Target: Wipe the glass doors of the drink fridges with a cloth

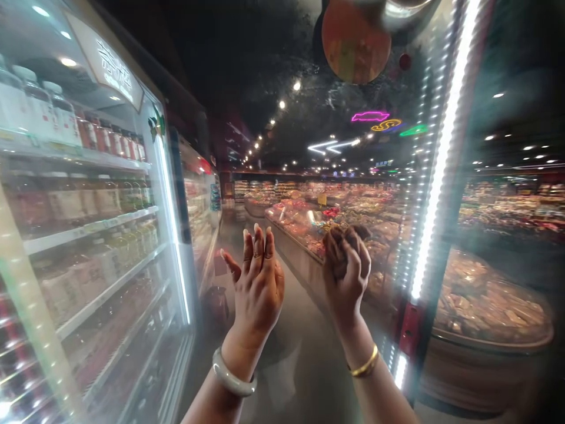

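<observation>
My left hand (pixel 257 282) is raised with the fingers stretched out and the thumb or little finger apart, holding nothing. A pale bangle (pixel 229 380) circles that wrist. My right hand (pixel 351 274) is lifted at the same height, its fingers curled over a dark brown crumpled patch (pixel 338 247). Whether this is a held cloth or a reflection I cannot tell. A gold bangle (pixel 366 363) is on the right wrist. Both hands are before what looks like a clear glass door, edged on the right by a bright light strip (pixel 444 153). Contact with the glass is unclear.
On the left stands a lit drinks fridge with shelves (pixel 110 221) of bottles (pixel 64 115). An aisle floor (pixel 291 318) runs ahead beside long produce displays (pixel 304 229). A round display counter (pixel 489 341) of packed goods is at the right. A red fixture (pixel 409 324) sits on the light-strip frame.
</observation>
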Available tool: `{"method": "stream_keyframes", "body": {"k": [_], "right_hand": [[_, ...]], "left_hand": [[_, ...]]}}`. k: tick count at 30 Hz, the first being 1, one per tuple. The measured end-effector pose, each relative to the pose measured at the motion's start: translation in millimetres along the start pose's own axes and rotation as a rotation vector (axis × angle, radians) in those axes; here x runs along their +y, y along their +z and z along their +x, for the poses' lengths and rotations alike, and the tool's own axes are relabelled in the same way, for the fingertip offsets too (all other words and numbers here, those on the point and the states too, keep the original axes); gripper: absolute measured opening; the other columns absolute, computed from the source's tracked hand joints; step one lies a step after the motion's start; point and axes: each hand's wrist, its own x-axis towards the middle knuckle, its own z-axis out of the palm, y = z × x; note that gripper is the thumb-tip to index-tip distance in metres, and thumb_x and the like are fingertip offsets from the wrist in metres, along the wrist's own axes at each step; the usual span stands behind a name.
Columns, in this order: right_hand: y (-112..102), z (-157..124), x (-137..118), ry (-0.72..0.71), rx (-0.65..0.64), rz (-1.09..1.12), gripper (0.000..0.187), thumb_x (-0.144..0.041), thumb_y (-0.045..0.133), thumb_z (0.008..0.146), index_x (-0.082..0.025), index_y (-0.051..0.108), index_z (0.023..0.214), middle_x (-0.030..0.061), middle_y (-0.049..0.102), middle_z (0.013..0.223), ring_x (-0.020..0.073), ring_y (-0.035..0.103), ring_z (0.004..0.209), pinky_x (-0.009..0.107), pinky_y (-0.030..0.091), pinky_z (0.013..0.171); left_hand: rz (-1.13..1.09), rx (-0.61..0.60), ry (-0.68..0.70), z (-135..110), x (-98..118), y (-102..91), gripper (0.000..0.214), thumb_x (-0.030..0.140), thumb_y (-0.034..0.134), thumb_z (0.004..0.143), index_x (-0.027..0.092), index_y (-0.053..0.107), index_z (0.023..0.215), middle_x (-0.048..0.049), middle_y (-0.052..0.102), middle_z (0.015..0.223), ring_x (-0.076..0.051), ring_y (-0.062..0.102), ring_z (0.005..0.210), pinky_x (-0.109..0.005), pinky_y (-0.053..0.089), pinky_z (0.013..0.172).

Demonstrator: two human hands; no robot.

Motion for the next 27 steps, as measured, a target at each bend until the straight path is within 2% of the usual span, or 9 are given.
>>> {"method": "stream_keyframes", "body": {"k": [3,5,9,12,15,19,23,25,27], "right_hand": [[16.7,45.1,-21.1,0.027,0.022,0.003,0.052,-0.023,0.068,0.090,-0.024,0.057,0.140,0.0145,0.059,0.147,0.0297,0.052,0.143,0.057,0.048,0.117],[24.3,54.4,-42.6,-0.022,-0.032,-0.008,0.047,-0.019,0.063,0.091,-0.026,0.058,0.138,0.0103,0.065,0.140,0.0267,0.048,0.147,0.054,0.045,0.121],[22.4,12.2,-61.2,-0.191,-0.224,0.038,0.047,-0.018,0.067,0.086,-0.028,0.060,0.132,0.0080,0.053,0.156,0.0264,0.042,0.152,0.050,0.046,0.123],[12.4,-4.9,-56.9,-0.150,-0.147,0.042,0.043,-0.015,0.065,0.086,-0.025,0.061,0.128,0.0121,0.059,0.147,0.0269,0.048,0.147,0.051,0.050,0.118],[17.7,27.5,-60.5,-0.064,-0.081,0.037,0.046,-0.014,0.062,0.088,-0.024,0.059,0.133,0.0125,0.061,0.144,0.0238,0.049,0.145,0.048,0.050,0.118],[39.6,60.1,-83.9,-0.124,-0.119,0.095,0.046,-0.012,0.062,0.087,-0.025,0.059,0.132,0.0105,0.057,0.151,0.0233,0.048,0.147,0.049,0.044,0.124],[28.4,10.3,-83.8,-0.312,-0.273,0.140,0.046,-0.013,0.068,0.086,-0.025,0.060,0.130,0.0110,0.059,0.149,0.0271,0.047,0.149,0.053,0.046,0.122],[18.6,-12.2,-70.5,-0.291,-0.218,0.110,0.042,-0.011,0.067,0.085,-0.025,0.061,0.125,0.0115,0.061,0.145,0.0275,0.052,0.144,0.057,0.049,0.118],[16.5,-10.9,-60.0,-0.184,-0.121,0.075,0.042,-0.015,0.068,0.085,-0.024,0.060,0.125,0.0140,0.062,0.142,0.0294,0.055,0.140,0.058,0.054,0.111]], "left_hand": [[-0.022,0.021,0.017,0.5,-5.8,0.9,0.077,0.020,0.050,0.104,0.022,0.008,0.168,-0.0162,0.031,0.168,-0.027,0.019,0.161,-0.057,-0.008,0.131],[-0.056,0.040,0.018,-0.2,-11.0,1.9,0.076,0.022,0.050,0.104,0.025,0.010,0.168,-0.0154,0.028,0.169,-0.028,0.020,0.161,-0.060,-0.008,0.131],[-0.200,0.045,0.041,-2.6,-20.8,4.5,0.075,0.025,0.053,0.102,0.027,0.016,0.168,-0.0108,0.021,0.173,-0.031,0.016,0.162,-0.059,0.002,0.132],[-0.225,0.042,0.053,-4.5,-22.5,0.9,0.076,0.025,0.053,0.102,0.027,0.016,0.168,-0.0099,0.021,0.173,-0.031,0.016,0.162,-0.058,-0.001,0.132],[-0.193,0.039,0.051,-4.1,-21.3,-4.8,0.077,0.023,0.052,0.103,0.027,0.012,0.168,-0.0117,0.022,0.172,-0.031,0.016,0.162,-0.060,-0.004,0.131],[-0.120,0.035,0.036,0.2,-25.5,-8.4,0.080,0.020,0.051,0.102,0.024,0.007,0.168,-0.0140,0.024,0.171,-0.030,0.017,0.162,-0.060,-0.008,0.131],[-0.071,0.060,0.041,-1.3,-38.3,-13.6,0.080,0.020,0.053,0.102,0.022,0.007,0.168,-0.0157,0.026,0.170,-0.029,0.017,0.162,-0.058,-0.007,0.131],[-0.047,0.056,0.041,-4.5,-45.2,-17.0,0.082,0.020,0.054,0.102,0.023,0.007,0.168,-0.0159,0.028,0.170,-0.029,0.020,0.161,-0.058,-0.007,0.131],[-0.027,0.054,0.034,-7.3,-50.7,-20.3,0.082,0.019,0.054,0.101,0.023,0.007,0.169,-0.0157,0.029,0.169,-0.029,0.021,0.160,-0.057,-0.006,0.132]]}}
